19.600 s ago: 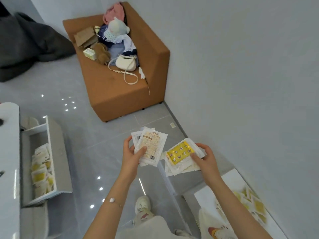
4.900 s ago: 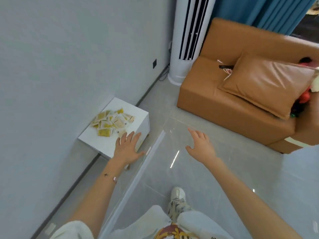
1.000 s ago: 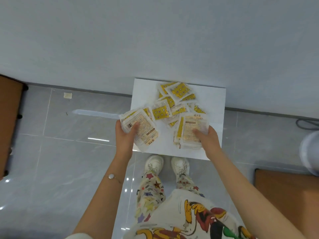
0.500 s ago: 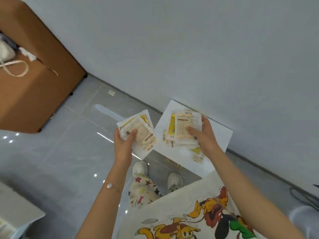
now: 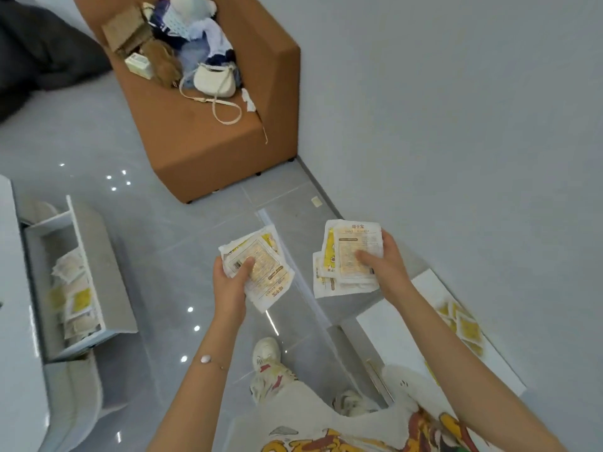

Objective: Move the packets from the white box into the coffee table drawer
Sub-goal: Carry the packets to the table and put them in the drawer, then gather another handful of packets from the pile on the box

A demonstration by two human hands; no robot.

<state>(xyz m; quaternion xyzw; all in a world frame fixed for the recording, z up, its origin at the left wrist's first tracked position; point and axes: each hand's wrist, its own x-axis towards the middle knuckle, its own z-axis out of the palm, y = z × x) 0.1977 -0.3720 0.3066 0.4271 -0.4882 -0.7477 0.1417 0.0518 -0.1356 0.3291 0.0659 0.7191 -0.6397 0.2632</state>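
Packets (image 5: 352,256) lifted off white box (image 5: 408,327); left hand (image 5: 228,282) and right hand (image 5: 385,265) each thumb-clamp a share for carrying toward drawer (image 5: 101,262), beyond left hand.

Place: my living room at home.
Seating: a brown armchair (image 5: 208,138) heaped with my clothes (image 5: 202,37) and a white handbag (image 5: 213,80).
Floor: glossy grey tiles (image 5: 98,141).
Table: a white coffee table (image 5: 13,321) with its drawer (image 5: 104,272) pulled out.

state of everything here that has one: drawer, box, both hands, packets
drawer, pulled open, packets lying inside
white box, some loose packets on top
left hand, grips one stack
right hand, grips another stack
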